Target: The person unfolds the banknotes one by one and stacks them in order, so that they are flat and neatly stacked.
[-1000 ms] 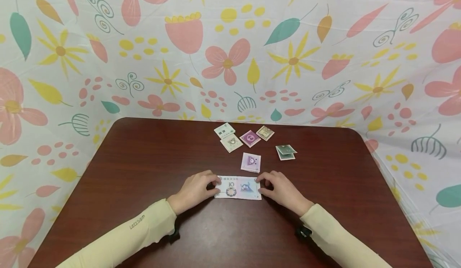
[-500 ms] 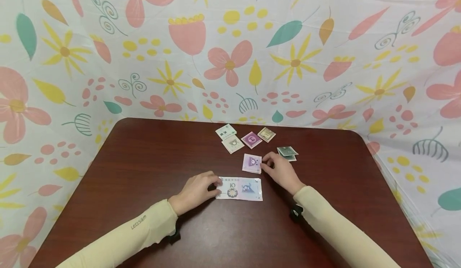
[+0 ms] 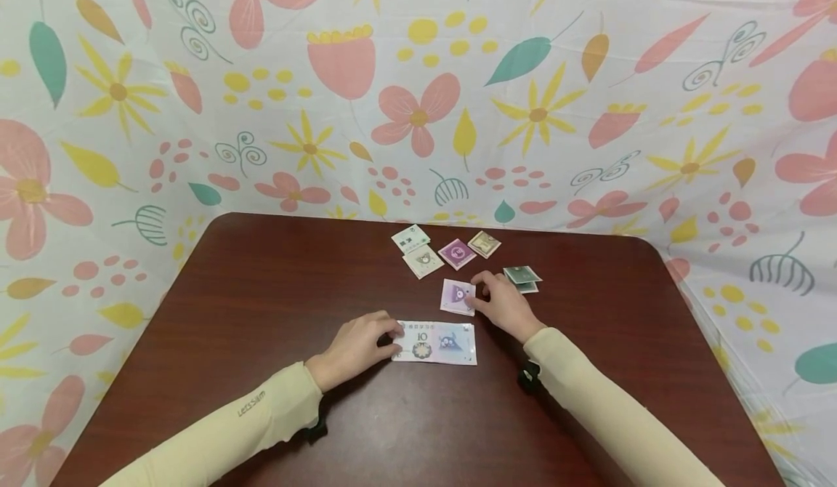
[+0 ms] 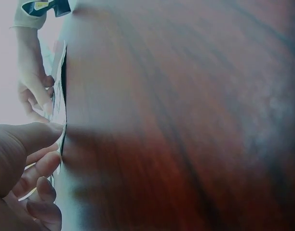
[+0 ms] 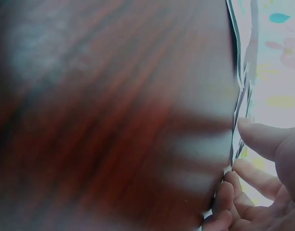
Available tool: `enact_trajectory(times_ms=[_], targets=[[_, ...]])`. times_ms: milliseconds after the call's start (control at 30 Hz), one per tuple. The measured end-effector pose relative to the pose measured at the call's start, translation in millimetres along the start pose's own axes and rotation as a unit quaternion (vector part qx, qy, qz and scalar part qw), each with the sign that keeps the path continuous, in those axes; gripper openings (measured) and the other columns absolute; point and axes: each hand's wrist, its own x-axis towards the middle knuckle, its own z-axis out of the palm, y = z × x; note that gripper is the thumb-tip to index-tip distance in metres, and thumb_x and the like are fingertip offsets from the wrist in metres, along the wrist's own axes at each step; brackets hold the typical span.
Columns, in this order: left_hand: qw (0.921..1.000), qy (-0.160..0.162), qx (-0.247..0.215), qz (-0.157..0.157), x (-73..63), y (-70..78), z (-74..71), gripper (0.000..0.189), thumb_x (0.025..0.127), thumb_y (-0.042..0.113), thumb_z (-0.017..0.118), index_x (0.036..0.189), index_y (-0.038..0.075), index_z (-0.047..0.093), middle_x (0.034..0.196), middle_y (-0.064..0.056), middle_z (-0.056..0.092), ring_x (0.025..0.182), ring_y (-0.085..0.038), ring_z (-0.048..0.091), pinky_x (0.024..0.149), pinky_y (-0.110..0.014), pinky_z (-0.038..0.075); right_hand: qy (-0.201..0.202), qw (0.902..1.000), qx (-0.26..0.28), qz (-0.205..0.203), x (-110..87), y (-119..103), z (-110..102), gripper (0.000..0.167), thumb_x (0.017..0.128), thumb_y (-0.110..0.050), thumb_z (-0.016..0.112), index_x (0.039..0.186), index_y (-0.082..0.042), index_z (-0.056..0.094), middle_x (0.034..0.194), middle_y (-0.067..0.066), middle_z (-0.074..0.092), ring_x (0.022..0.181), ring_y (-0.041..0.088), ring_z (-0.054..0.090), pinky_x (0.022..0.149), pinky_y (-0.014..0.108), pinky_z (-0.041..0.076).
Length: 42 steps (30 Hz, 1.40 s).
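A flat play banknote [image 3: 434, 343] printed with a 10 lies on the table, with paper edges showing beneath its right end. My left hand [image 3: 353, 347] holds its left edge, thumb at the near corner and fingers at the far one. Just behind it is a folded light purple banknote [image 3: 454, 294]. At that note's right edge my right hand [image 3: 507, 306] pinches with thumb and forefinger; the right wrist view shows the thumb [image 5: 258, 137] against the paper. Seen edge-on in the left wrist view, the 10 note [image 4: 60, 103] meets the left thumb [image 4: 39, 134].
Behind the hands lie more folded notes: two pale ones [image 3: 422, 261], a dark purple one [image 3: 457, 254], a brown one [image 3: 484, 244] and a green one [image 3: 521, 277] standing partly unfolded. A flowered cloth [image 3: 418, 109] hangs behind the dark wooden table [image 3: 261, 276].
My right hand has left the right edge of the 10 note and moved up to the folded light purple note. The left hand has stayed at the 10 note.
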Motion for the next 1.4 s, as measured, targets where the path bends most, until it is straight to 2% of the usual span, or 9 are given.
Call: enact_trajectory(times_ms=[200, 333, 633, 967, 1167, 1267, 1400], targets=[[1.0, 0.001, -0.002, 0.0, 0.0, 1.3, 0.3, 0.019, 0.09, 0.022, 0.084, 0.106, 0.016, 0.077, 0.098, 0.006, 0.068, 0.089, -0.012, 0.067, 0.076, -0.036, 0.056, -0.001, 0.9998, 0.008, 0.02, -0.7, 1, -2, 0.04, 0.092, -0.025, 0.081, 0.116, -0.001, 0.061, 0.107, 0.017, 0.059, 0.099, 0.032, 0.058, 0.087, 0.05, 0.049], [1.0, 0.001, 0.001, -0.003, -0.2, 1.4, 0.1, 0.019, 0.089, 0.022, 0.084, 0.106, 0.016, 0.077, 0.098, 0.006, 0.068, 0.089, -0.012, 0.067, 0.075, -0.035, 0.056, 0.017, 0.9995, 0.017, 0.022, -1.1, 1, -1, 0.039, 0.091, -0.023, 0.082, 0.112, 0.0, 0.059, 0.107, 0.018, 0.058, 0.099, 0.033, 0.058, 0.089, 0.05, 0.049], [1.0, -0.002, 0.004, -0.002, 0.1, 1.1, -0.5, 0.02, 0.089, 0.022, 0.084, 0.107, 0.015, 0.077, 0.099, 0.005, 0.068, 0.09, -0.013, 0.067, 0.076, -0.035, 0.056, 0.074, 0.9957, 0.047, 0.031, -1.9, 2, 2, 0.018, 0.095, -0.014, 0.075, 0.102, -0.003, 0.063, 0.095, 0.014, 0.067, 0.084, 0.03, 0.062, 0.081, 0.047, 0.048], [0.9999, -0.002, 0.012, 0.002, 0.7, 0.9, -0.4, 0.02, 0.09, 0.022, 0.084, 0.107, 0.016, 0.076, 0.099, 0.005, 0.068, 0.09, -0.013, 0.066, 0.075, -0.034, 0.055, 0.082, 0.9854, 0.148, 0.021, -9.9, 1, -9, 0.012, 0.098, -0.01, 0.072, 0.103, 0.0, 0.065, 0.088, 0.013, 0.071, 0.07, 0.019, 0.068, 0.064, 0.027, 0.052], [0.9999, -0.002, 0.011, 0.006, 1.1, 0.6, -0.2, 0.019, 0.09, 0.022, 0.083, 0.107, 0.015, 0.076, 0.1, 0.005, 0.068, 0.09, -0.013, 0.067, 0.075, -0.034, 0.056, 0.103, 0.984, 0.144, 0.023, -18.8, 1, -19, 0.011, 0.098, -0.015, 0.073, 0.101, -0.005, 0.069, 0.085, 0.009, 0.073, 0.069, 0.015, 0.062, 0.062, 0.025, 0.048], [0.9999, -0.005, 0.01, 0.007, 0.8, 0.6, -0.5, 0.019, 0.091, 0.022, 0.083, 0.107, 0.015, 0.076, 0.1, 0.005, 0.068, 0.09, -0.013, 0.066, 0.075, -0.034, 0.055, 0.102, 0.9842, 0.143, 0.026, -22.2, 1, -23, 0.012, 0.098, -0.017, 0.074, 0.099, -0.006, 0.071, 0.085, 0.008, 0.072, 0.072, 0.017, 0.057, 0.063, 0.027, 0.045], [0.9998, -0.011, 0.009, 0.01, 0.7, 0.9, -2.3, 0.017, 0.092, 0.021, 0.082, 0.107, 0.015, 0.076, 0.099, 0.004, 0.067, 0.088, -0.012, 0.065, 0.074, -0.033, 0.055, 0.085, 0.9815, 0.167, 0.038, -27.1, -3, -28, 0.011, 0.098, -0.016, 0.074, 0.099, -0.005, 0.072, 0.084, 0.007, 0.071, 0.073, 0.019, 0.055, 0.064, 0.028, 0.044]])
